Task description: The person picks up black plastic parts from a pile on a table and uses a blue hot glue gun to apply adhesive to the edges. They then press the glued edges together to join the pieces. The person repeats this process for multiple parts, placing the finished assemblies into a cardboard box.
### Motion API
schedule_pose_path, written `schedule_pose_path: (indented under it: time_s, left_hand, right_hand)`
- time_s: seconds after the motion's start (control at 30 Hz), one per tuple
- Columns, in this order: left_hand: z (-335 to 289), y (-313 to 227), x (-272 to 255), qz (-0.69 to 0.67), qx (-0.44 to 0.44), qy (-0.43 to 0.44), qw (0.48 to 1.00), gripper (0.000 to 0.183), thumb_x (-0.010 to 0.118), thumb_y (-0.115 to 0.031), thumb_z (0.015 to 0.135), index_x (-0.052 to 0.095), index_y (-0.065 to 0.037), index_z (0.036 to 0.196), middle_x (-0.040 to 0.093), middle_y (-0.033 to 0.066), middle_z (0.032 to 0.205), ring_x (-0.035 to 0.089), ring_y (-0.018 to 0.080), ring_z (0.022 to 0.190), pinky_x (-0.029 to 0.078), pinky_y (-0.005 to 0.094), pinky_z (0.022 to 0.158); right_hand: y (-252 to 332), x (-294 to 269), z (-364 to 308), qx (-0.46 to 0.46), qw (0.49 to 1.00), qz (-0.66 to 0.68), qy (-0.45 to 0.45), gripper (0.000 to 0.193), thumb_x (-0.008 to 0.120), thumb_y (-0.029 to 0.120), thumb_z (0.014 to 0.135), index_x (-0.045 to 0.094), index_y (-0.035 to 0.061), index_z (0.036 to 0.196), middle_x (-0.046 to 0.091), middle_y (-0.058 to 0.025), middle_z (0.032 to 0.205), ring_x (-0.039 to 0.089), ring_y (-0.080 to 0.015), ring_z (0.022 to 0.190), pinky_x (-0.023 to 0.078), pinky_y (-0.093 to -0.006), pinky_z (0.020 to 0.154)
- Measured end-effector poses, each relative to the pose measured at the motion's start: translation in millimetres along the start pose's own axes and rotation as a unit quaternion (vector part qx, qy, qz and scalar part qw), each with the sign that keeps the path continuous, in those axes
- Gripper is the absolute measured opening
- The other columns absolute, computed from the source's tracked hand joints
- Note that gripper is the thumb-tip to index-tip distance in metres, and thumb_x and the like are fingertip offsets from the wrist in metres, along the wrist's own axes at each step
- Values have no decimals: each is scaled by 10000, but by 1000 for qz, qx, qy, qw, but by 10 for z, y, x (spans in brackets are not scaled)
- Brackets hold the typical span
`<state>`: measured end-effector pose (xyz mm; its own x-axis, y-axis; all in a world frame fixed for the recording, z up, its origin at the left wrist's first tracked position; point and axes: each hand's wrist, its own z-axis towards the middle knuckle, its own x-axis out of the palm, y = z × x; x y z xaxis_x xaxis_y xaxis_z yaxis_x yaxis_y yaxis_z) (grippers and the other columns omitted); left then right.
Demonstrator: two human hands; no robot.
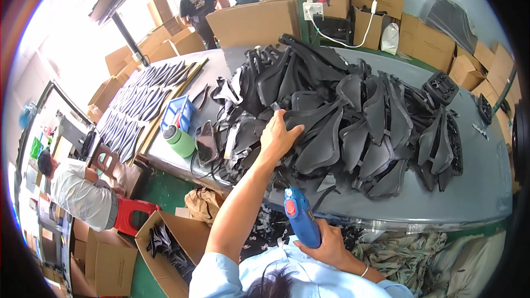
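Note:
A large heap of black moulded parts shaped like bicycle saddles [321, 148] covers the middle of the grey table. My left hand [277, 138] reaches into the heap's near left side, thumb spread away from the fingers, the fingertips at a dark part. Whether they touch it firmly is unclear. Close to my body, below the table edge, my right hand [329, 247] is wrapped round a blue handheld power tool [302, 222] with an orange-red button. Its front end points up toward the table.
On the table's left stand a green bottle [179, 142], a blue basket [178, 113] and a phone-like dark object [206, 143]. Rows of dark strips lie on a board [172, 99]. An open carton [165, 254] is on the floor. A seated person [83, 193] is at left; others stand behind.

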<state>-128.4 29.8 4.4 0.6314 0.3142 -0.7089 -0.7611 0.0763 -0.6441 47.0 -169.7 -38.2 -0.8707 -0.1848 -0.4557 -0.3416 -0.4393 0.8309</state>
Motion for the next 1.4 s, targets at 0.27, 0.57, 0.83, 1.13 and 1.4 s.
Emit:
schedule_pose_path:
  time_s: [0.27, 0.57, 0.83, 1.13, 1.4]
  left_hand:
    - [197, -227, -456, -86, 93, -125, 984, 240, 634, -203, 830, 668, -7, 963, 626, 78, 770, 573, 160, 687, 444, 274, 666]
    - [-908, 607, -707, -712, -216, -43, 666, 152, 533, -32, 904, 531, -23, 1056, 614, 59, 911, 612, 155, 726, 523, 247, 623]
    - [-2388, 936, -656, -795, -277, -181, 509, 199, 529, 45, 872, 525, 61, 1071, 602, 154, 1034, 607, 254, 952, 559, 301, 785]
    - [-2894, 494, -449, -763, -348, -97, 537, 187, 567, -51, 893, 582, 2, 1072, 647, 102, 985, 631, 172, 849, 546, 241, 688]
    - [-2903, 364, -348, -737, -322, -81, 588, 129, 572, -103, 906, 590, -32, 1011, 624, 45, 966, 587, 133, 872, 491, 274, 771]
  right_hand:
    - [-234, -121, -34, 81, 996, 7, -31, 506, 798, 281, 680, 527, -39, 962, 645, -160, 682, 669, -297, 612, 536, -357, 581]
    - [-260, -104, 139, 71, 990, 61, -109, 443, 802, 219, 688, 501, -6, 923, 636, -123, 684, 658, -230, 613, 512, -321, 601]
    - [-71, 33, 191, 80, 991, 95, -45, 422, 777, 209, 726, 494, -2, 956, 649, -108, 701, 663, -203, 628, 514, -303, 610]
    - [195, 375, 305, 54, 994, 75, 61, 466, 786, 224, 706, 487, 2, 986, 658, -116, 714, 672, -242, 623, 514, -331, 563]
    - [274, 574, 349, 47, 994, -10, 94, 471, 799, 252, 685, 486, 16, 946, 648, -118, 728, 670, -239, 647, 507, -330, 587]
